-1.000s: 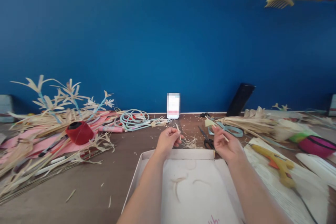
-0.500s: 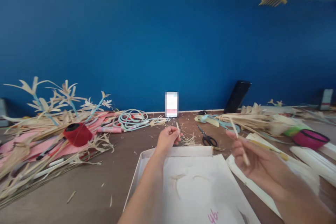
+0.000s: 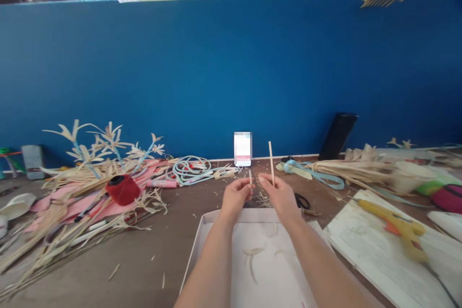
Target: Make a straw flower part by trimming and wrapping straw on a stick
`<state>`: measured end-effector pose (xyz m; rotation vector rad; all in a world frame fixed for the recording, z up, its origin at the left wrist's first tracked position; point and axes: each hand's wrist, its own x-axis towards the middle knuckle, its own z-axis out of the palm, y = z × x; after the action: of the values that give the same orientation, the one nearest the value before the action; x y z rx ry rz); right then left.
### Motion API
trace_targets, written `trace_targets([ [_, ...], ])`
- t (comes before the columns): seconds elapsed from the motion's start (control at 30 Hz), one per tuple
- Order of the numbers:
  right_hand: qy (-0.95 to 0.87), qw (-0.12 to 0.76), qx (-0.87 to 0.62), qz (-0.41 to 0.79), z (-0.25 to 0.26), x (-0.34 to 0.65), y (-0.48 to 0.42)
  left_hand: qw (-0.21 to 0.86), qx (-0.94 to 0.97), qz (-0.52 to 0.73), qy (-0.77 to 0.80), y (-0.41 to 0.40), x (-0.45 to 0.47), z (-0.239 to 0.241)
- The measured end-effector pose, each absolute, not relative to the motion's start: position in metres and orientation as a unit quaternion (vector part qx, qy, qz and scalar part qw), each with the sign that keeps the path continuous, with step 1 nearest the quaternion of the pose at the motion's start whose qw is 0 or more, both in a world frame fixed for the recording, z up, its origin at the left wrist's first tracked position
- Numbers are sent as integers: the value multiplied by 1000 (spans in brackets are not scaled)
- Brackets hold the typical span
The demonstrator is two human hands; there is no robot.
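Above the far edge of a white box lid point(image 3: 211, 219), my two hands are close together. My left hand point(image 3: 236, 196) is closed in a pinch on a short pale strip point(image 3: 250, 175) that points upward. A longer, thin pale stick point(image 3: 271, 156) stands nearly upright from my right hand point(image 3: 279, 195), gripped between thumb and fingers. A few curled dry fibre pieces point(image 3: 251, 262) lie inside the lid. Behind my right hand, the black scissor handles point(image 3: 302, 201) show only in part. Small fibre scraps point(image 3: 262, 198) lie beyond the lid.
At left are a red thread cone point(image 3: 123, 190), fibre flowers point(image 3: 111, 137) and pink paper point(image 3: 50, 204). A yellow glue gun point(image 3: 400, 226) rests on white sheets point(image 3: 364, 245) at right. A phone point(image 3: 243, 149) leans against the blue partition point(image 3: 202, 72), near a coiled cord point(image 3: 191, 171).
My right hand has moved left with the stick, from over the right side to beside my left hand. The glue gun is now uncovered. The view has shifted slightly.
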<state>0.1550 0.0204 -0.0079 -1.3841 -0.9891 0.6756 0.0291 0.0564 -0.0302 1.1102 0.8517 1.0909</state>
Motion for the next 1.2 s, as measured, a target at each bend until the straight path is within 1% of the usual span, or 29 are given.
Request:
trace_targets([
  [0.13,-412,612,-575,353,-26,164,20,630,513,455,365,55,34,-31],
  [0.27,-405,584,-559,427,-32,171,20,632,556,417,343,53,35,-32],
  [0.33,-406,574,-555,445,-33,172,21,631,567,406,341,52,34,-32],
  [0.47,-413,574,-569,420,-33,173,21,623,578,396,347,50,34,-31],
  [0.57,-385,607,-574,393,-30,174,21,620,573,400,357,50,34,-30],
  [0.67,-340,649,-548,404,-27,174,21,606,564,411,381,49,34,-30],
  [0.77,-315,668,-531,416,-26,174,21,558,594,419,401,49,35,-33],
  [0.97,-321,668,-534,406,-28,172,22,370,707,449,402,46,37,-41],
  [1.2,-322,671,-534,401,-28,168,20,270,758,440,400,37,37,-34],
])
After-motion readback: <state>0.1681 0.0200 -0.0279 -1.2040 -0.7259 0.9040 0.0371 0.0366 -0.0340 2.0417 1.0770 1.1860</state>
